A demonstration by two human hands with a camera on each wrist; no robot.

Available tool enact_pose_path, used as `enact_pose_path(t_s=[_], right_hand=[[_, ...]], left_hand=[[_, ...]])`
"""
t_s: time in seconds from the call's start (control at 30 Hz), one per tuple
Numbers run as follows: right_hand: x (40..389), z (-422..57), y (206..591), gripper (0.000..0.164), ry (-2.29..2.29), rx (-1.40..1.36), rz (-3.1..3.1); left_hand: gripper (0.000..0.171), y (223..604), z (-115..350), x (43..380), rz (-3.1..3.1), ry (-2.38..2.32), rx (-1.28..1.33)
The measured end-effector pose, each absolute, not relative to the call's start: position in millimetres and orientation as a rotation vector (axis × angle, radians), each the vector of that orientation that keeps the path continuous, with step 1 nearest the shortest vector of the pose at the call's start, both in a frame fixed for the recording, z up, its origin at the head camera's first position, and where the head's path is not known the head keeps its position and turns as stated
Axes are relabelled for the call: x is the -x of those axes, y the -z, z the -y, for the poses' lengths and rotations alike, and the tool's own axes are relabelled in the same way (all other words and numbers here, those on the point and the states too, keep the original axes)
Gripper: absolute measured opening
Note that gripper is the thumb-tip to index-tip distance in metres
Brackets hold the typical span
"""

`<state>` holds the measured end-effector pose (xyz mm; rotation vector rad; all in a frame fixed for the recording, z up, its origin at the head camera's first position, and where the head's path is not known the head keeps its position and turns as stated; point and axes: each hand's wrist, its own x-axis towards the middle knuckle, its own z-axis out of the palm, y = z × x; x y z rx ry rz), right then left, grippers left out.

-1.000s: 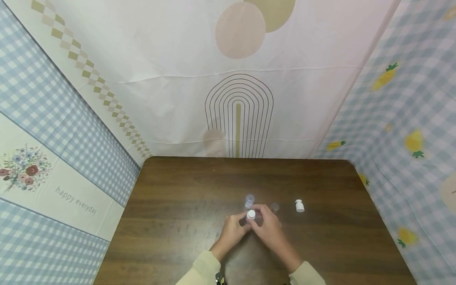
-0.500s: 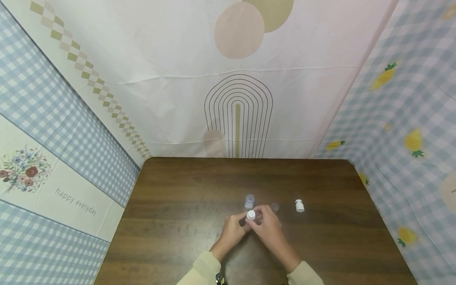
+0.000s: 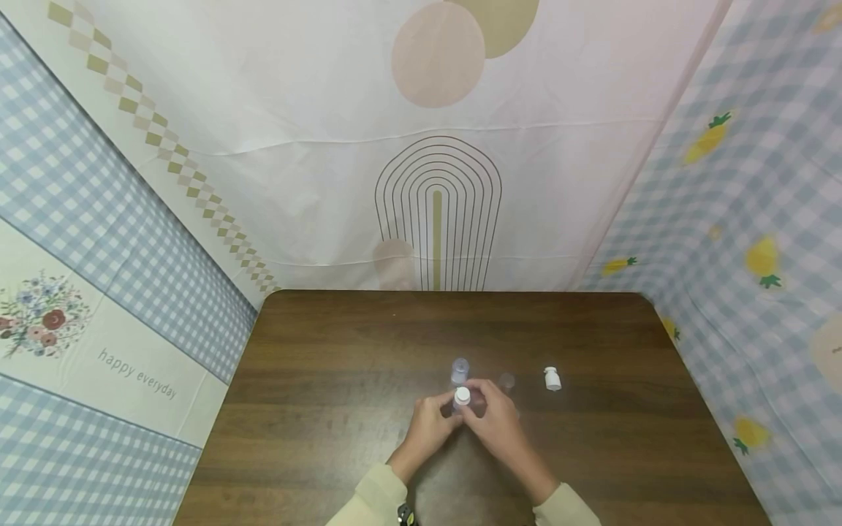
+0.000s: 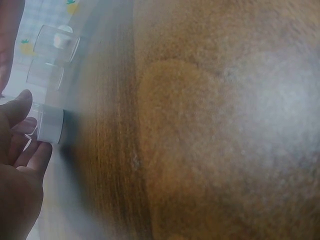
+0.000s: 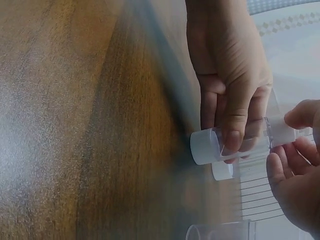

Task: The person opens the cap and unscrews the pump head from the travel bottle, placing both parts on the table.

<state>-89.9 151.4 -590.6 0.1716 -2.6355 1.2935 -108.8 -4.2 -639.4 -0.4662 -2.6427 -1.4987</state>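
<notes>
A small clear bottle with a white base and a white cap (image 3: pixel 463 395) stands upright between the two hands. My left hand (image 3: pixel 429 424) grips its clear body, thumb against the wall in the right wrist view. My right hand (image 3: pixel 495 418) has thumb and fingertips round the white top (image 5: pixel 281 130). The white base (image 4: pixel 51 123) shows below the left fingers in the left wrist view, close to the table. Just behind the hands stands a second clear bottle (image 3: pixel 460 371); its white base (image 5: pixel 223 171) is partly hidden in the right wrist view.
A clear, cup-like piece (image 3: pixel 506 380) stands beside the right hand. Farther right lies or stands a small white bottle (image 3: pixel 552 378); I cannot tell which. The dark wooden table (image 3: pixel 316 365) has patterned cloths behind and at both sides.
My right fingers have drawn inward round the cap and then spread back out. The bottle and the left hand have stayed almost in place.
</notes>
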Motion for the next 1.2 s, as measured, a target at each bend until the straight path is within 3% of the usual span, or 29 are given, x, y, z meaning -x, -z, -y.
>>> enact_pose_path(t_s=[0.4,0.73,1.2], right_hand=[[88,-147,586,0.045,-1.328,-0.156,2.667],[91,-147,595,0.036,-1.294,-0.149,2.635],[85,-150,591,0.047,-1.241,-0.202,2.643]], left_hand=[[0.039,641,5,109,2.631,1.485,0.472],[0.040,642,6,110,2.604,1.494,0.511],[0.044,642,5,109,2.613,1.477,0.483]])
